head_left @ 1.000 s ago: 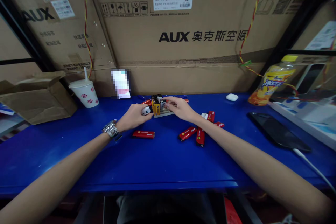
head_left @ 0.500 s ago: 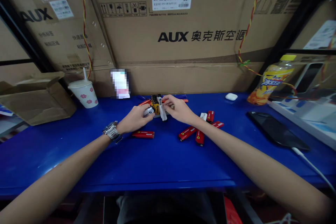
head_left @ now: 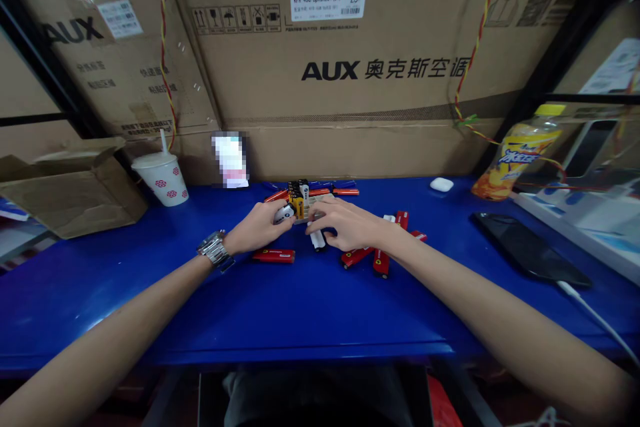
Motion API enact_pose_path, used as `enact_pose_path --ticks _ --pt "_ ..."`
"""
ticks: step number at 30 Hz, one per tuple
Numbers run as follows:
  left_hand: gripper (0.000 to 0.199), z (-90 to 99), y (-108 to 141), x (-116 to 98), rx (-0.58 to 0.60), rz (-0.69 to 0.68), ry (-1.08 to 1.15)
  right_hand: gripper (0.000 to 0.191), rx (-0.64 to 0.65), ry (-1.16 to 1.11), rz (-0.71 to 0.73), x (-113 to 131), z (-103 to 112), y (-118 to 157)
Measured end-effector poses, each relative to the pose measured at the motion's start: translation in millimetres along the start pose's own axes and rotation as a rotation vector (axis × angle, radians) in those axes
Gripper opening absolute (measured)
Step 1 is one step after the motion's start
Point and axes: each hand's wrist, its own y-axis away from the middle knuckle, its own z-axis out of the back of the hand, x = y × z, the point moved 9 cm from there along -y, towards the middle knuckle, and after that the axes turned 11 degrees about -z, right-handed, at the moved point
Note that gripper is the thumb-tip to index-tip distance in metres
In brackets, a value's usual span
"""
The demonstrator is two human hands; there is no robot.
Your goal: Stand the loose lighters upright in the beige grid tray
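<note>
White battery [head_left: 317, 241]: on the counter side nearest you, at the front of the pale holder, tilted and partly covered by your right fingers.
Right hand [head_left: 347, 221]: fingers curled over that battery; you cannot tell from this view whether they are clamped on it or only resting there.
Left hand [head_left: 253, 225]: thumb and fingers closed on a black-and-white battery [head_left: 284, 214], just beside the holder's left end.
Holder [head_left: 303, 221]: between your two hands, with yellow-and-black batteries [head_left: 297, 204] standing upright at its left end and its right part half hidden by your right hand.
Red batteries: one [head_left: 273, 256] lies in front of your left hand; a loose cluster [head_left: 381, 263] lies beneath and beside your right forearm.
Pens [head_left: 346, 191]: orange and blue, lying behind the holder.
Silver watch [head_left: 215, 250]: on your left wrist.
Counter [head_left: 280, 313]: blue, with a patterned cup [head_left: 161, 180] at left and a tilted drink bottle [head_left: 517, 157] and black smartphone [head_left: 530, 249] at right.
</note>
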Motion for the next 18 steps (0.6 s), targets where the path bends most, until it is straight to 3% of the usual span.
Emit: enact_pose_path --ticks 5,11,18 --pt "0.022 -1.1 0 1 0.013 0.006 -0.008 0.03 -0.004 0.072 0.045 4 -3 -3" --pt "0.021 -1.3 0 1 0.026 0.015 0.003 0.022 -0.076 -0.004 -0.073 -2 4 -4" --pt "0.019 -4.2 0 -1 0.053 0.02 0.05 0.021 -0.315 -0.746 -0.503 -54 13 -1"
